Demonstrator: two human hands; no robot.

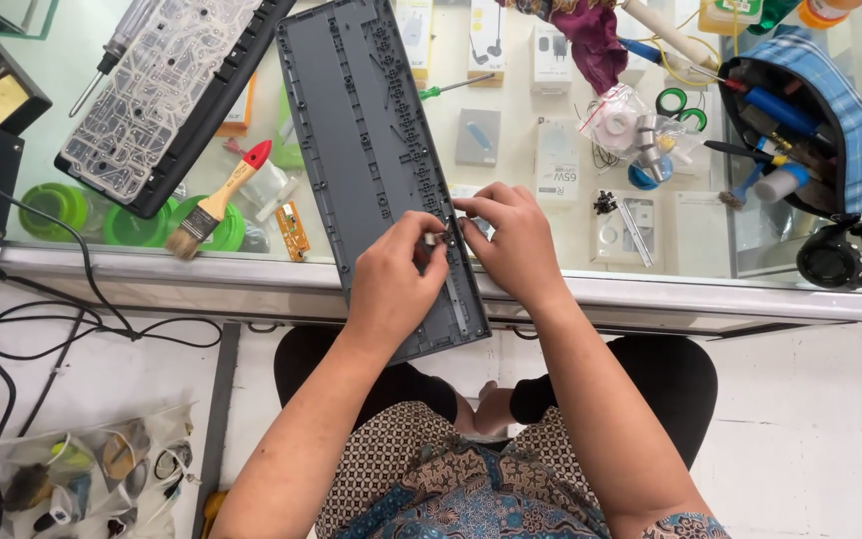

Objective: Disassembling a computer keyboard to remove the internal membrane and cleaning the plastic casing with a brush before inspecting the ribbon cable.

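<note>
Hands, left and right, pinch a small part over the grey keyboard shell; white boxes lie under glass.

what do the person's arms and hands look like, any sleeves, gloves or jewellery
Both arms are bare from the wrists up to short sleeves in a blue, brown and white patterned fabric, which matches the garment over the lap. The left hand and right hand wear no gloves. No watch, bracelet or ring shows on either. The fingers have short nails.
</note>
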